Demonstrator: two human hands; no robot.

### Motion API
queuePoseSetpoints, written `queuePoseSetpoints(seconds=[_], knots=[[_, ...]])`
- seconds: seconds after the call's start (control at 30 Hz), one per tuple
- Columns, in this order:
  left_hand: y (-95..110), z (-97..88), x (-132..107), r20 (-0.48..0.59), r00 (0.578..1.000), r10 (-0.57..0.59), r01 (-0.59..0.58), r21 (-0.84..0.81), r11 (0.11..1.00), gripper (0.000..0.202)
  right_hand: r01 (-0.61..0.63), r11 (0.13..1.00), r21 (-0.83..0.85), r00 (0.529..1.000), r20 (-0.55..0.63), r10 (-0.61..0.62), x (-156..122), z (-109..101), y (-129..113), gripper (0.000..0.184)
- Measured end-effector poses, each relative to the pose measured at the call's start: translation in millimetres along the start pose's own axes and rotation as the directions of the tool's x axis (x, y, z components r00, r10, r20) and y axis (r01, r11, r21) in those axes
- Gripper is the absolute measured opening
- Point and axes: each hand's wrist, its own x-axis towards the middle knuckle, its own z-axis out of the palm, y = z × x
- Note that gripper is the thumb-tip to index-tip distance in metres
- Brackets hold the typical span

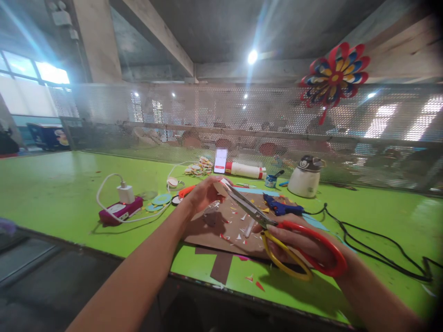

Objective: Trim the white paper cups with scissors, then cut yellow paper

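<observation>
My right hand [290, 240] is wrapped round a pair of scissors [249, 207] with one red and one yellow handle loop. The blades point up and left, their tips meeting a small white paper piece [224, 181]. That piece is pinched between the fingers of my left hand [206, 194], and part of it is hidden by them. Beneath both hands lies a brown cardboard sheet [200, 235] strewn with small white, red and yellow paper scraps. A blue glue gun [282, 207] rests on its right part, just beyond my right hand.
Left on the green table [69, 189] sits a purple power strip [121, 212] with a white charger. Behind are a pile of paper pieces [200, 167], a lit phone [220, 160], a small blue jar [271, 180] and a white bottle [304, 180]. A black cord [374, 244] curls at right.
</observation>
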Motion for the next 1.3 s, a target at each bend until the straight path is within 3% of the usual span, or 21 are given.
queuePoseSetpoints(seconds=[0.1,0.3,0.9,1.3], knots=[[-0.6,0.9,-0.2,0.005,1.0,0.011,-0.011,-0.002,1.0,0.035,-0.077,0.983,0.167,0.997,0.013,0.076,1.6,5.7,0.9,0.033],[0.6,5.4,-0.5,-0.034,0.998,0.047,-0.048,-0.022,0.999,0.029,-0.075,0.947,0.313,0.997,0.008,0.076,4.3,8.9,7.1,0.031],[5.1,11.9,-4.6,-0.052,0.998,0.045,-0.05,-0.111,0.993,0.019,-0.044,0.936,0.349,0.997,0.068,0.021,5.3,11.9,3.7,0.035],[4.3,14.3,-4.4,-0.106,0.992,0.072,-0.082,-0.093,0.992,0.018,0.031,0.989,0.148,0.999,0.006,-0.032,8.8,14.2,1.3,0.035]])
